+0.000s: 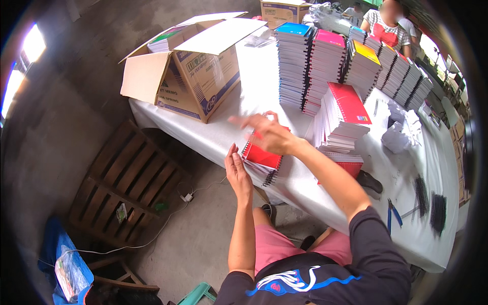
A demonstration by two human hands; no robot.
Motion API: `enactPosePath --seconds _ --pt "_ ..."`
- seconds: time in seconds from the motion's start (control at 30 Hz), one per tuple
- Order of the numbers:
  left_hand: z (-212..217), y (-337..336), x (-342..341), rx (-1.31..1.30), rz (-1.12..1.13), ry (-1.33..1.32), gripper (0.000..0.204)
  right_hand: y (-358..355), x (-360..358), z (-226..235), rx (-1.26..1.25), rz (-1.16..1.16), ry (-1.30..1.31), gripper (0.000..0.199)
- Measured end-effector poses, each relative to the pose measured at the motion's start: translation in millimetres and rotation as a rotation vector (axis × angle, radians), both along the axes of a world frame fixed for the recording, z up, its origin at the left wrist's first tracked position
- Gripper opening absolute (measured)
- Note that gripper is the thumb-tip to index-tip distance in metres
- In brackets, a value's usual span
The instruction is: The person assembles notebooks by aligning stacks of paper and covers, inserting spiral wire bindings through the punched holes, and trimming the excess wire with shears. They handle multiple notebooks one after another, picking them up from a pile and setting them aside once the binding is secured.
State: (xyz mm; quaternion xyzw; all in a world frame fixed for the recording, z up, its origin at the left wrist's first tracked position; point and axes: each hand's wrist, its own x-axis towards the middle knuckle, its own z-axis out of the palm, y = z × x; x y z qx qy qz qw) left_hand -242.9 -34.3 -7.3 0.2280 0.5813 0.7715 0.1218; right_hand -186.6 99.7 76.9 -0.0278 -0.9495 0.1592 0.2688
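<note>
Seated at the near-left corner of a long bench [432, 168] draped in white cloth, squaring a small pile of red-covered, black-wire spiral notebooks [262, 155] that lies at the bench's edge, spines toward the lower left. Left hand [237, 172] open and flat, fingers together and pointing up, palm set against the wire-bound side of the pile like a stop. Right hand [268, 133] spread wide above the top cover, fingers splayed and somewhat blurred, so hard to say whether pressing down or hovering just over it; nothing gripped in either. To do this well: keep the left palm upright and firm against the spirals, press the top cover flat with the right, nudge stray books until covers line up flush, and mind the overhang, since the pile sits right at the edge and could tip. Just to the right, a leaning stack of red-covered notebooks [341, 119]; farther back, tall stacks with blue, pink and yellow covers [325, 63]. An open cardboard carton [193, 76] at the bench's far-left end, crumpled white paper [404, 133] to the right, blue-handled pliers [392, 213] and loose black wire spirals [429, 203] nearer the right end. Another person in a striped top [389, 25] at the far end; a wooden pallet [127, 178] on the floor.
</note>
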Motion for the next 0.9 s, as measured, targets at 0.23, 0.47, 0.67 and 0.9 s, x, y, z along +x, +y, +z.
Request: enactPosePath --seconds 0.23,0.47,0.67,0.9 --pt "-6 47 -6 0.039 0.135 0.094 0.046 18 9 -61 -0.519 -0.56 0.287 0.04" --pt "30 19 12 0.082 0.397 0.389 0.034 -24 49 -17 -0.336 -0.344 0.545 0.03" --pt "69 19 133 0.208 -0.149 1.072 0.032 -48 249 7 0.068 -0.438 0.495 0.018" --pt "24 83 182 -0.303 -0.271 1.43 0.062 46 531 -31 -0.012 -1.962 -0.302 0.072"
